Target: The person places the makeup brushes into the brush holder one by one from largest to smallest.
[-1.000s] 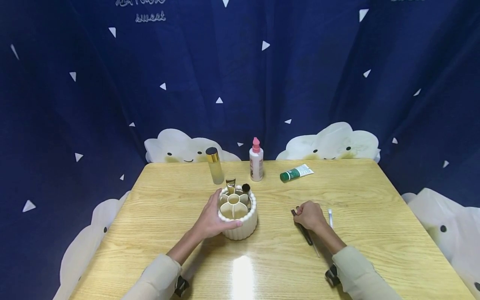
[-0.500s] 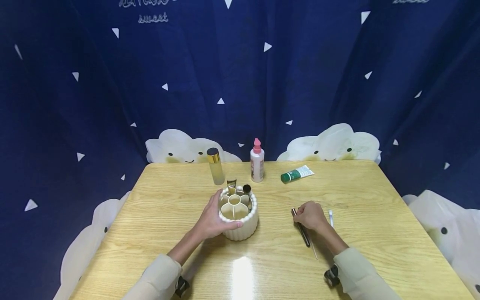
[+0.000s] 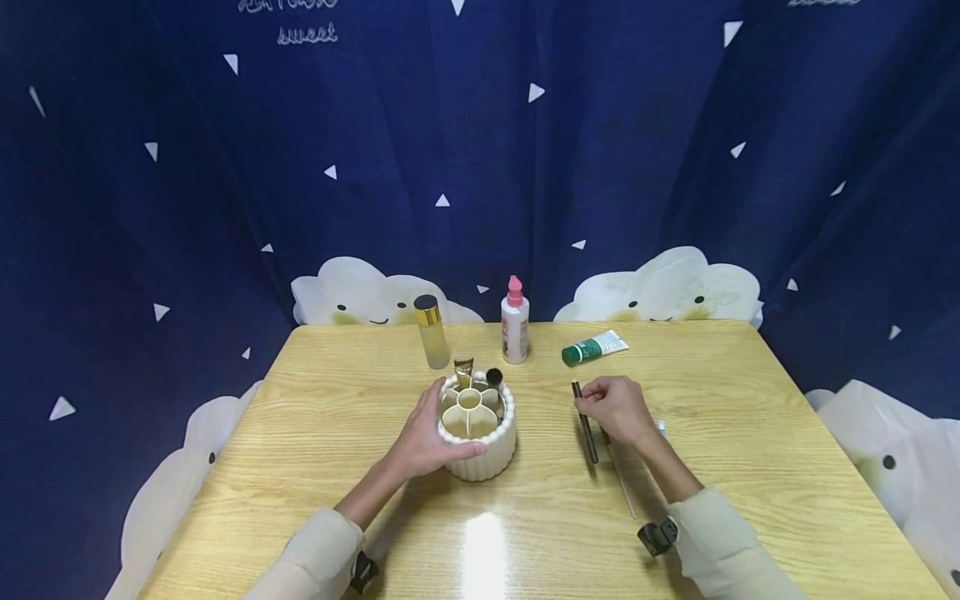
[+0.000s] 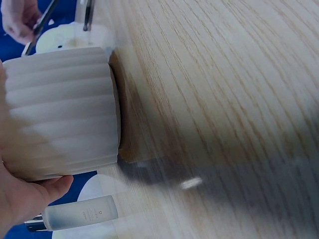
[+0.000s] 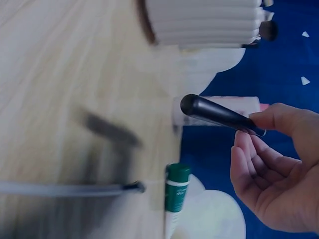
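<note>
My left hand [image 3: 420, 442] grips the side of a cream ribbed cosmetics organizer [image 3: 487, 460], thumb across its front. The organizer stands upright, with petal-shaped compartments round a middle ring. A gold tube [image 3: 462, 369] and a black-tipped makeup brush [image 3: 493, 377] stick up from its back compartments. To the right, my right hand [image 3: 618, 408] pinches a slim black cosmetic pen [image 5: 219, 114] near one end between thumb and fingertips. Its rounded other end points down toward the table in the head view. A thin brown-handled brush [image 3: 619, 483] lies under that hand, partly hidden.
Behind the organizer stand a frosted bottle with a gold-and-black cap [image 3: 431, 333] and a white pump bottle with a pink top [image 3: 514, 325]. A green-capped tube [image 3: 592, 347] lies at the back right. A white stick [image 3: 661, 427] shows past the right wrist.
My right hand has raised the black pen off the table and moved slightly left and away from me, uncovering more of the thin brush. The left hand and organizer stay in place.
</note>
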Demonstrator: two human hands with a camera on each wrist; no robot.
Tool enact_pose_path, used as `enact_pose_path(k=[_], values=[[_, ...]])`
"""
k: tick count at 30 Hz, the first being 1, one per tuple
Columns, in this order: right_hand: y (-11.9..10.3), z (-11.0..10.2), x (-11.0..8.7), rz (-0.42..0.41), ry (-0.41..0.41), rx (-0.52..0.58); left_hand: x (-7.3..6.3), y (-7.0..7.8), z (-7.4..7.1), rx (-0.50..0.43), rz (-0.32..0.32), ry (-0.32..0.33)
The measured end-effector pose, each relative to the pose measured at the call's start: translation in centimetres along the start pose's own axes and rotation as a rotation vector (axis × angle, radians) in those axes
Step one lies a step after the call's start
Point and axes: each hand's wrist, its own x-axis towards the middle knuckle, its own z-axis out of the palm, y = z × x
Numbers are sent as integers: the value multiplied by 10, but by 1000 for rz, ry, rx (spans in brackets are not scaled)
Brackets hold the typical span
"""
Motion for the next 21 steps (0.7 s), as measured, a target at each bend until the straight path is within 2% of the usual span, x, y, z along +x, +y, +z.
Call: enact_pose_path(k=[10,21], values=[[-34,-2,0,-139,101,105,0,0,0,0,2,-3],[-62,2,-1,-204,188,313,0,0,0,7,-2,-2]])
